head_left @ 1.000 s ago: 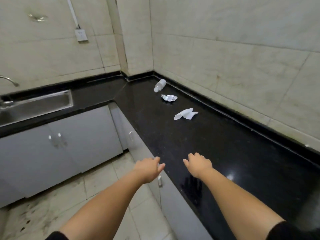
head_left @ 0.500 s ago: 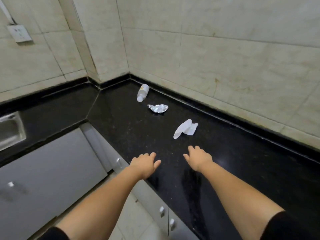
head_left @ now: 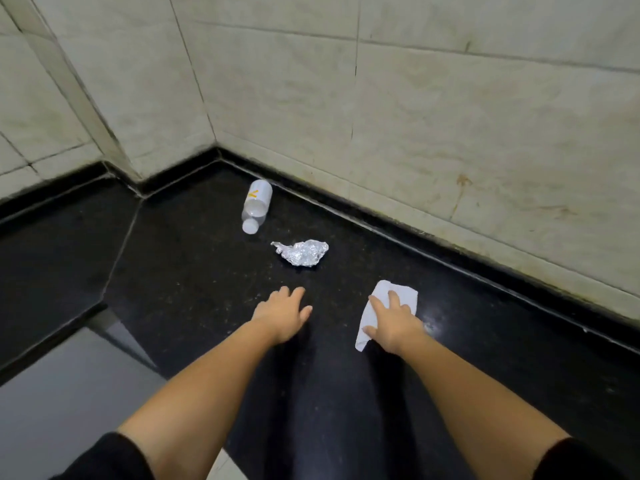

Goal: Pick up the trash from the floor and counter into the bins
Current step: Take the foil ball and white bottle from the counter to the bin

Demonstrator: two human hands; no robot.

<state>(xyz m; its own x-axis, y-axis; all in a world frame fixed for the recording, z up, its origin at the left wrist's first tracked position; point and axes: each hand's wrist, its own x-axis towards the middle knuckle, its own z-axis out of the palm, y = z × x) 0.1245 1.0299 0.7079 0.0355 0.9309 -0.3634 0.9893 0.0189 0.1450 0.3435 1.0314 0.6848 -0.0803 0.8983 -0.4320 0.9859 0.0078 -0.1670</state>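
1. Since half a second ago: view pushed in toward the counter corner, right hand (head_left: 393,325) now reaching onto the crumpled white paper tissue (head_left: 398,292) instead of hovering short of it; left hand (head_left: 282,311) advanced over the glossy black stone countertop (head_left: 180,271).
2. Head view, right hand: palm down, fingers spread across the tissue, touching it; not yet closed around it, tissue flat on the counter.
3. Head view, left hand: open, fingers loosely together, empty, just above the dark surface, near the crumpled ball of silver foil (head_left: 301,252) but apart from it.
4. Beyond the foil: small clear plastic bottle with white label (head_left: 256,206) lying on its side, cap toward the hands, close to the beige tiled wall (head_left: 450,116).
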